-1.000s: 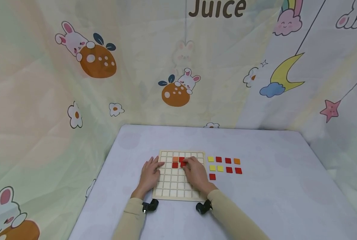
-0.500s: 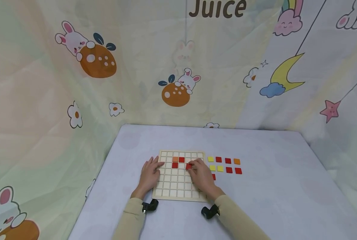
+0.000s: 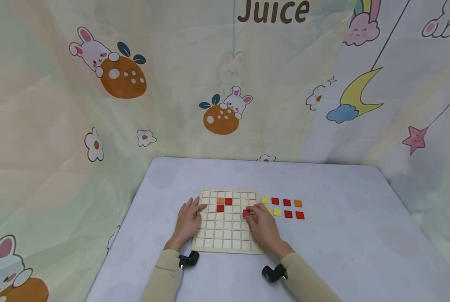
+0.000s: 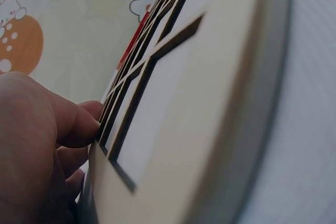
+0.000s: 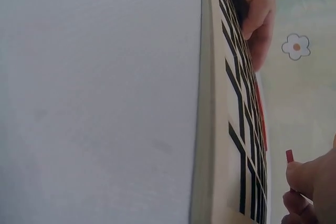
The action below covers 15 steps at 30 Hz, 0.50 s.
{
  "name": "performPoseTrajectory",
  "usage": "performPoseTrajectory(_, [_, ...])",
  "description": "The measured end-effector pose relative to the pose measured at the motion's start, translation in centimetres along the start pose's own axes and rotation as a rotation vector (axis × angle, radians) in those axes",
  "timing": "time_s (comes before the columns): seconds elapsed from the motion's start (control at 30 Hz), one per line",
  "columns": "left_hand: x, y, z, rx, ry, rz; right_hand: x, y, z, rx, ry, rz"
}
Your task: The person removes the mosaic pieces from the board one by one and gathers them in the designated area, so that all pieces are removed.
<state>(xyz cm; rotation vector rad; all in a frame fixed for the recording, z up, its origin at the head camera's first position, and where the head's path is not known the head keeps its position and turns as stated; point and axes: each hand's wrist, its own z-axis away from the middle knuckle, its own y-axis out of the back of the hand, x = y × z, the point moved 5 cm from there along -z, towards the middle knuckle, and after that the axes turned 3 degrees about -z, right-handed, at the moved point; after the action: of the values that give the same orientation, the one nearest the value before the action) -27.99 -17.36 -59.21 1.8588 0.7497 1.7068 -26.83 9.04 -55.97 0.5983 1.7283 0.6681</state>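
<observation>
A pale wooden grid board [image 3: 223, 233] lies on the table. My left hand [image 3: 188, 220] rests at its left edge, fingers extended, thumb over the rim; the left wrist view shows that rim [image 4: 226, 98] close up. Between thumb and fingers my right hand [image 3: 264, 226] pinches a square red tile [image 3: 245, 213], over the board's right side. In the right wrist view this tile [image 5: 289, 155] stands up above the thumb tip, raised off the grid. An orange tile [image 3: 221, 200] sits in the upper grid, with one red tile [image 3: 228, 201] beside it and another red tile [image 3: 220, 208] below it.
Right of the board lie several loose tiles in rows: yellow [image 3: 265, 200], red [image 3: 286, 203] and orange [image 3: 298, 203]. A yellow tile [image 3: 277, 212] lies near my right hand, which partly covers its neighbour. A printed cloth [image 3: 179, 105] hangs behind the table.
My right hand has carried the red tile rightward from its place beside the other tiles to the board's right side. It now hides the lowest loose red tile. The left hand stays put.
</observation>
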Motion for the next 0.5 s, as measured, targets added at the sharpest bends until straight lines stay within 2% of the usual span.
performPoseTrajectory(0.5, [0.1,0.2,0.0,0.005,-0.020,0.004,1.3,1.2,2.3,0.040,-0.016,0.025])
